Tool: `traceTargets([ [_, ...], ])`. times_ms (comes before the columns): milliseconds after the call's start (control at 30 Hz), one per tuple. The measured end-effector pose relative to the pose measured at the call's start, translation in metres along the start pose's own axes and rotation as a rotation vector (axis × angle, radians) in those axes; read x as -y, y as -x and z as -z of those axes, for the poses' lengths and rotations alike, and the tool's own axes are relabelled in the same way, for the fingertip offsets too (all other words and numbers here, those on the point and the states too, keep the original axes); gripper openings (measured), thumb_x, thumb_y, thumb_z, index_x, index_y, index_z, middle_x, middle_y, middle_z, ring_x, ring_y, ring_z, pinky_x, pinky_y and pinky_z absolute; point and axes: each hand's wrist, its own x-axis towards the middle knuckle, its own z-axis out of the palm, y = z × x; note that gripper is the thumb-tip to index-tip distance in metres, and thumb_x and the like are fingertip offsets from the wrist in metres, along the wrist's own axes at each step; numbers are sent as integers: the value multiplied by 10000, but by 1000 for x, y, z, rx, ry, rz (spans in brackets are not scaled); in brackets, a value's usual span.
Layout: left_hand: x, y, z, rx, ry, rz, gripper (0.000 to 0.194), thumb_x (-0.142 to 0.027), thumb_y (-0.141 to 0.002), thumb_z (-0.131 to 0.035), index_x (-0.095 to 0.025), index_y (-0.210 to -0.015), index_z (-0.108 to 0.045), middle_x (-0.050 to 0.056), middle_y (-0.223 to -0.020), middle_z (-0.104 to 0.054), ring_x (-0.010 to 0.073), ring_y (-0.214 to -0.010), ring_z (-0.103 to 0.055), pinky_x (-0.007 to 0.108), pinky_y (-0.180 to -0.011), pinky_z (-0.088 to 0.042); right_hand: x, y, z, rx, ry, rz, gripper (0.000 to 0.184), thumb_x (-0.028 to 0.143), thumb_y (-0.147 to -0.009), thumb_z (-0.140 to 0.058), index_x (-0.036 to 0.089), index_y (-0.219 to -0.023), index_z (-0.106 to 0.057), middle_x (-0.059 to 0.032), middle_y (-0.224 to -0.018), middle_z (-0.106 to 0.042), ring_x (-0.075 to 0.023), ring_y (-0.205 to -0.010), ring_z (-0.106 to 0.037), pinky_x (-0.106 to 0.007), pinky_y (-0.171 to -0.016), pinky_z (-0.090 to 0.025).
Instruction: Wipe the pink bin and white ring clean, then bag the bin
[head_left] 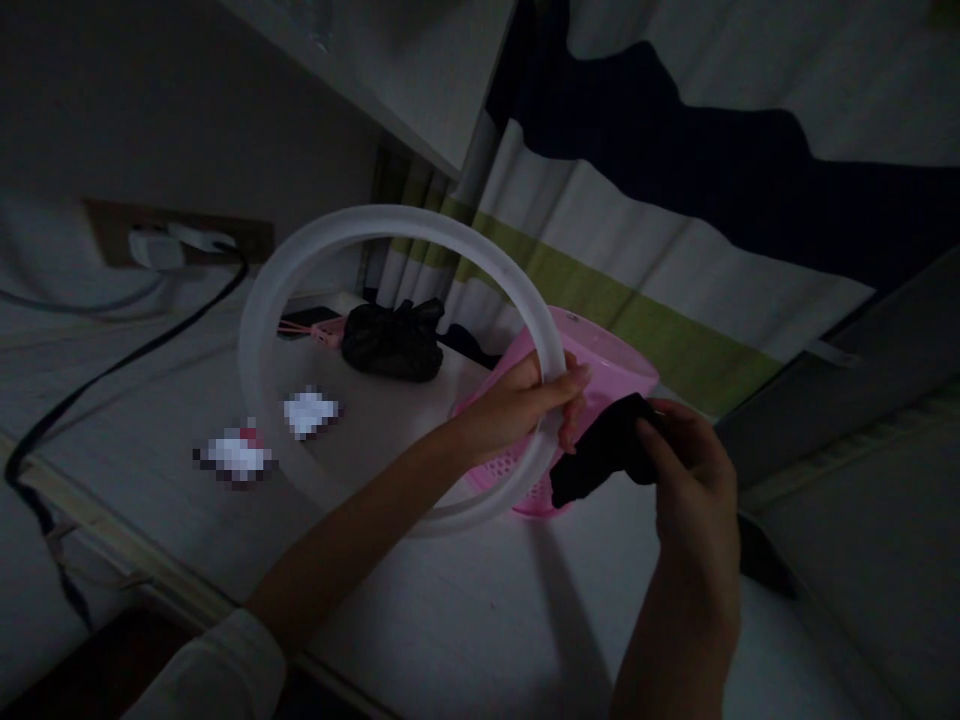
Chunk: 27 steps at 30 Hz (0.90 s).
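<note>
My left hand (525, 400) is closed around the right side of a large white ring (300, 255), which it holds upright above the white tabletop (465, 610). My right hand (690, 470) grips a small piece of black cloth (600, 450) just to the right of the ring. Behind both hands a pink perforated basket (607, 355) lies tilted on the table.
A crumpled black bag (394, 340) rests at the back of the table beside a pink strip and a dark flat object. A black cable (127, 355) runs from a wall socket (176, 245) down the left. A striped curtain (637, 240) hangs behind.
</note>
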Motion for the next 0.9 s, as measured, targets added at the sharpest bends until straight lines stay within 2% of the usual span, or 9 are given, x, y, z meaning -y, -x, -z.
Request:
traceTargets([
  [100, 9, -1, 2, -27, -108, 179, 133, -247, -866, -509, -194, -852, -389, -81, -588, -474, 53, -465, -490, 195, -480, -431, -1, -1, 1, -170, 99, 54, 384, 452, -626, -729, 178, -881, -644, -20, -786, -613, -132, -671, -551, -249, -567, -424],
  [233, 20, -2, 3, 15, -200, 287, 180, -230, -861, -521, -190, -886, -347, -77, -599, -476, 59, -502, -501, 207, -514, -423, 3, 2, -1, -320, 178, 185, 353, 475, -616, -739, 162, -743, -634, 7, -670, -576, -115, -619, -514, -247, -568, -402],
  [333, 26, -2, 6, 110, -285, 281, 213, -286, -864, -514, -191, -907, -328, -68, -612, -486, 66, -522, -497, 218, -523, -411, 8, 7, -3, -321, 212, 236, 331, 446, -622, -745, 164, -655, -574, 30, -613, -525, -96, -572, -469, -235, -533, -366],
  [433, 29, -1, 7, 195, -398, 289, 251, -356, -863, -496, -182, -952, -338, -56, -638, -487, 78, -549, -499, 230, -529, -404, 11, 11, -7, -278, 178, 313, 301, 390, -630, -750, 170, -685, -551, 17, -700, -567, -110, -649, -527, -247, -608, -417],
  [533, 29, 1, 5, 195, -503, 359, 275, -345, -864, -477, -164, -1013, -333, -54, -658, -479, 83, -537, -496, 234, -509, -392, 14, 15, -13, -256, 194, 383, 287, 350, -631, -754, 171, -713, -546, 16, -717, -574, -110, -664, -540, -249, -628, -433],
  [700, 29, 4, 1, 189, -613, 455, 365, -286, -857, -458, -128, -1150, -309, -57, -650, -462, 88, -521, -474, 227, -488, -358, 16, 20, -21, -291, 346, 440, 268, 369, -646, -747, 166, -734, -594, 9, -701, -583, -113, -639, -534, -255, -611, -436],
  [800, 28, 4, 1, 211, -721, 463, 421, -338, -845, -468, -114, -1173, -328, -19, -700, -500, 111, -580, -497, 243, -518, -364, 15, 20, -22, -324, 377, 529, 244, 367, -667, -738, 171, -729, -606, 3, -705, -594, -124, -660, -554, -264, -615, -446],
  [900, 28, 3, 1, 222, -877, 417, 409, -383, -838, -462, -110, -1130, -375, 48, -828, -554, 149, -721, -540, 265, -593, -394, 13, 17, -22, -362, 396, 646, 199, 325, -683, -737, 178, -732, -612, 7, -696, -595, -124, -659, -558, -271, -622, -452],
])
